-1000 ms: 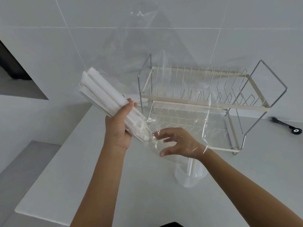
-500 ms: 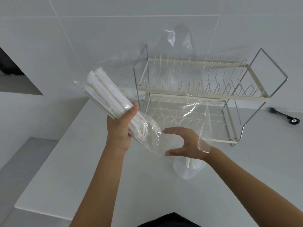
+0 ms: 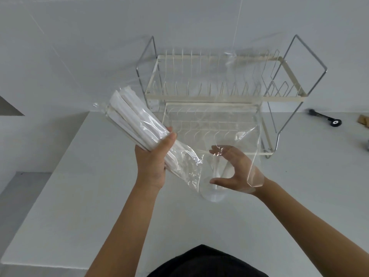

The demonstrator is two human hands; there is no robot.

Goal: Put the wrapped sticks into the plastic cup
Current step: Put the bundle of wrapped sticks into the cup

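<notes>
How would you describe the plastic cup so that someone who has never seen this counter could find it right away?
Start at the two-tier dish rack against the wall. On the white counter in front of it, just under the open right hand, stands the plastic cup. It is the only clear round container, partly veiled by a transparent bag.
</notes>
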